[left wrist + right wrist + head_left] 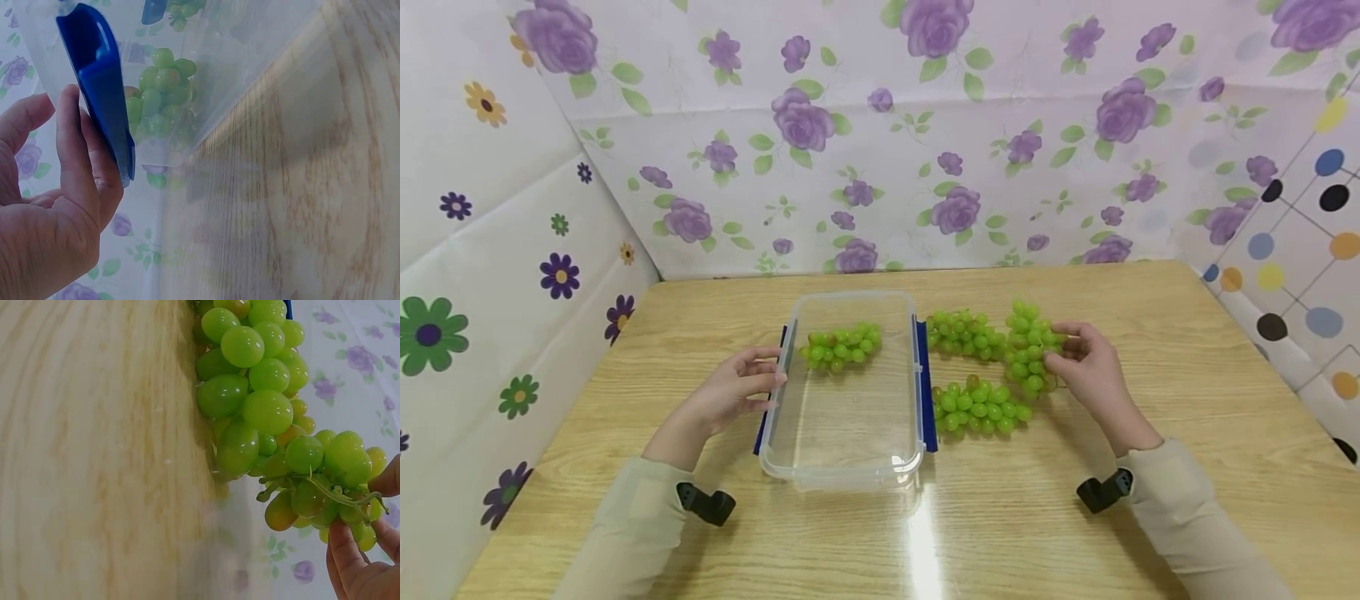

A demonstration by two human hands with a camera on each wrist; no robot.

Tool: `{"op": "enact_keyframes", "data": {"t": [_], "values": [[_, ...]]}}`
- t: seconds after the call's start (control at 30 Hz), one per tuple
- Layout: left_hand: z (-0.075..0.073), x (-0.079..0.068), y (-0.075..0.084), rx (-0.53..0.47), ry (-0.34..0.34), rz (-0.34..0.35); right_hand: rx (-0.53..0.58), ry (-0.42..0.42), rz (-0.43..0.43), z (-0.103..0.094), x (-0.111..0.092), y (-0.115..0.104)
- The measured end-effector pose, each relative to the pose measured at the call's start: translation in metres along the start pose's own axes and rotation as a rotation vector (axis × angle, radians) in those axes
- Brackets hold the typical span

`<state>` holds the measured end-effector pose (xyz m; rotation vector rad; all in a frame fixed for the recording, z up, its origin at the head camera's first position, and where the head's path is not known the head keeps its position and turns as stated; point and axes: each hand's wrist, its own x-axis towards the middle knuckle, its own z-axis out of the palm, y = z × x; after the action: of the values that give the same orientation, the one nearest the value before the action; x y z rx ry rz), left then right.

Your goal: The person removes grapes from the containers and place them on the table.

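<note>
A clear plastic container point(850, 425) with blue side latches stands on the table, one bunch of green grapes point(841, 347) inside it. At its left side is my left hand point(741, 387); its fingers touch or nearly touch the blue latch point(103, 87), thumb apart from it. My right hand point(1088, 367) pinches a bunch of green grapes point(1028, 346) between thumb and fingers, right of the container. In the right wrist view, a thin stem point(337, 497) shows on this held bunch point(306, 456). Two more bunches lie by the right latch: a rear one point(962, 333) and a front one point(977, 408).
The wooden table point(1000, 517) carries the container and grapes. Behind it hangs a white cloth point(880, 167) with purple flowers. Patterned cloths close off the left point(497, 275) and right point(1292, 267) sides. Each wrist wears a small black camera.
</note>
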<state>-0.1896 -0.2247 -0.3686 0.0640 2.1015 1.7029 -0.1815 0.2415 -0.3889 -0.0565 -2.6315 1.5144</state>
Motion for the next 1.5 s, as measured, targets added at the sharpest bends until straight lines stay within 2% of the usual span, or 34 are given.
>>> {"op": "enact_keyframes", "data": {"t": [0.43,0.77,1.03,1.5], "values": [[0.0,0.001,-0.001,-0.009,-0.006,0.006,-0.058,-0.018,0.02,0.001,0.001,0.006],[0.0,0.001,-0.001,-0.013,-0.003,0.004,-0.129,-0.011,-0.012,0.001,0.001,0.007],[0.0,0.0,-0.001,-0.013,-0.001,0.004,-0.17,-0.042,-0.047,0.001,0.003,0.005],[0.0,0.001,-0.002,-0.013,0.002,0.006,-0.2,-0.116,0.01,0.001,0.011,0.006]]}}
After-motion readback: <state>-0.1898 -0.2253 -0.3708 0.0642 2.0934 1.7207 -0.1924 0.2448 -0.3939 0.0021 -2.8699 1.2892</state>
